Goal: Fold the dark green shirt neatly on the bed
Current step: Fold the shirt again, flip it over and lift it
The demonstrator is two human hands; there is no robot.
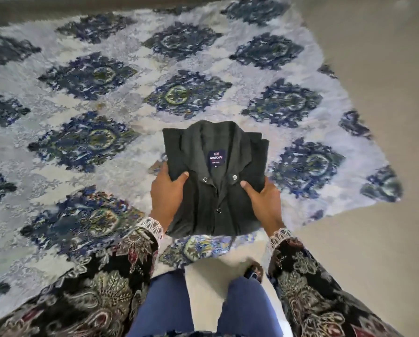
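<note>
Head view, shirt: the dark green shirt [215,181] is folded into a compact rectangle, held low in the middle of the picture over the patterned bedspread [106,98].
Head view, orientation: collar and neck label [217,158] point away from the person; the folded bottom edge is nearest the body. The long axis runs near to far, tilted slightly clockwise. The snap placket runs down the centre.
Head view, left hand: the left hand [168,195] clasps the shirt's left edge, thumb on top, fingers hidden beneath.
Head view, right hand: the right hand [264,198] clasps the right edge the same way, thumb on top.
Head view, edges: the bedspread's right edge runs diagonally from the upper middle down to a corner right of the shirt, then back toward the person's legs. Beyond it lies plain beige floor [385,117].
Head view, open room: broad bare bedspread spreads left and ahead of the shirt; the right edge is near.
Head view, sleeves: paisley sleeves [87,288] with lace cuffs frame the bundle.
</note>
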